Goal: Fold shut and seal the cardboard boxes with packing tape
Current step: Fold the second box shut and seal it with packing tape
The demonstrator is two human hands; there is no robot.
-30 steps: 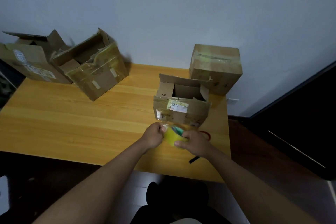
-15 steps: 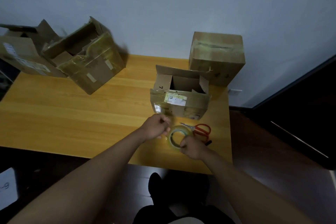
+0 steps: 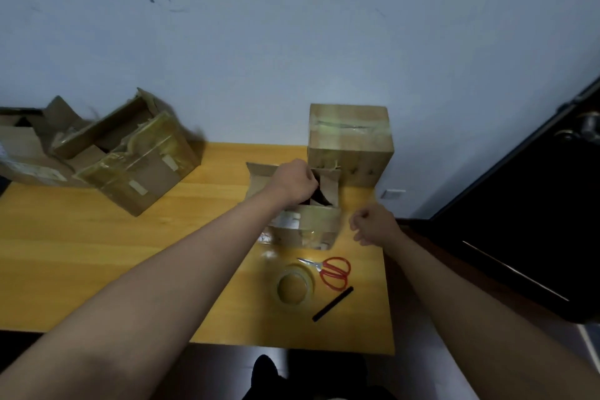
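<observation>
**A:** From the head camera, how far along does the job look?

**B:** Partway, I'd judge. The sealed box [image 3: 350, 143] at the back right, against the wall, is folded shut with a strip of tape across its top, so that one seems done. The small box [image 3: 302, 224] in front of it is open on top, its flaps up. Two more open boxes [image 3: 130, 153] sit at the far left of the table, leaning together, flaps ragged and old tape showing. So three look left to close.

**A:** And the hands?

**B:** The left hand [image 3: 293, 183] reaches over the small box, its fingers curled at the back flap; whether they actually grip the cardboard I cannot tell. The right hand [image 3: 373, 226] hovers just beside the box's right side, fingers loosely curled, holding nothing.

**A:** Where's the tape?

**B:** The tape roll [image 3: 295, 287] lies flat on the table near the front edge, apart from both hands. Red-handled scissors [image 3: 331, 271] lie just beside it, and a black stick [image 3: 332, 304] lies near it. Folding comes first, I'd say, then taping.

**A:** The surface and the room?

**B:** A yellow wooden table [image 3: 97, 253] pushed against a pale, scuffed wall [image 3: 292, 26]. A dark door [image 3: 535, 221] stands to the right, over a dark floor.
</observation>
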